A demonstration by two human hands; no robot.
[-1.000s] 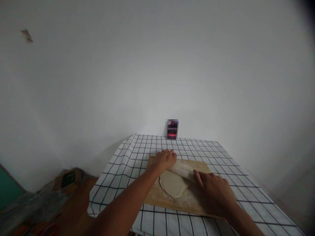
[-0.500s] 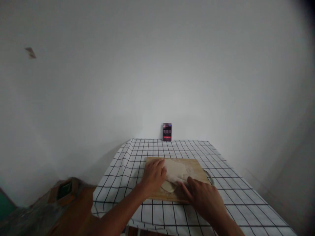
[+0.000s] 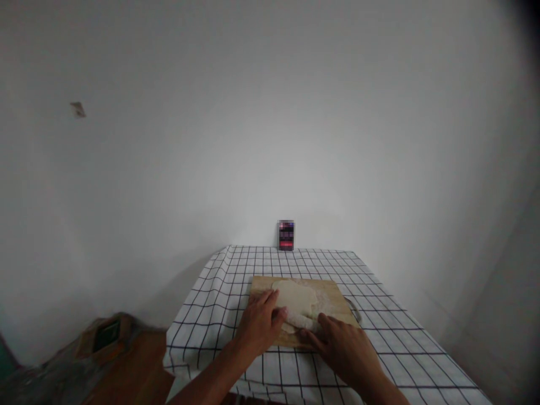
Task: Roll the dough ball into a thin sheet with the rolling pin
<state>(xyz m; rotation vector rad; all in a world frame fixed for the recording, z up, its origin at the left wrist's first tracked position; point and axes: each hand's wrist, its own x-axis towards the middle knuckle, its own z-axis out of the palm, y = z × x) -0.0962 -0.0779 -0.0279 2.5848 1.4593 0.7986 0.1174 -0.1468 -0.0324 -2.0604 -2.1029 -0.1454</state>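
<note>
A flat sheet of pale dough (image 3: 294,295) lies on a wooden board (image 3: 335,298), with loose flour scattered to its right. Across the near part of the dough lies a whitish, floury rolling pin (image 3: 302,322), only its middle showing. My left hand (image 3: 260,319) covers the pin's left end, its fingers pointing forward and the thumb near the dough. On the right end, my right hand (image 3: 341,337) is closed, with fingers and thumb around the pin. Both ends of the pin are hidden by my hands.
A white cloth with a black grid (image 3: 219,281) covers the table. Against the wall stands a small dark, blurred-out rectangular object (image 3: 286,236). A curved metal handle (image 3: 355,310) sticks out at the board's right edge. A brown box-like object (image 3: 107,334) is low at left.
Both hands and the rolling pin have come nearer to me over the dough, baring more of its far part. The view has shifted slightly up and to the left.
</note>
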